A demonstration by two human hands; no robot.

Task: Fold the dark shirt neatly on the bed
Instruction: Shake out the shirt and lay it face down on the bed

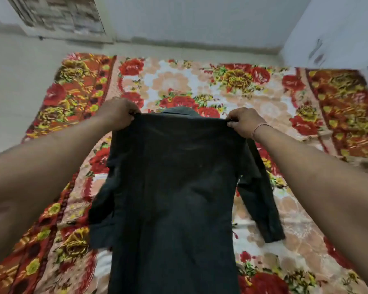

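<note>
We hold the dark shirt up over the bed, its back panel facing us and its length hanging down between our two outstretched forearms toward the bottom of the view. Our left hand is clamped on the shirt's left shoulder corner, fingers curled over the top edge; our right hand is pinched on the opposite shoulder corner, thumb and fingers closed on the cloth. Between the hands the shoulder line runs taut and nearly level, and the collar shows just beyond it, midway from one hand to the other. Below the right hand a long sleeve falls away from the body of the shirt, its cuff ending over the bedspread; below the left hand the other sleeve lies bunched against the shirt's side. A thin pale band circles our right wrist. Beyond both hands spreads the floral bedspread, red and yellow blooms on a pale ground with darker red borders outside each hand. Past the bed's far edge rise a pale wall and, beyond the left hand, a blurred panel.
</note>
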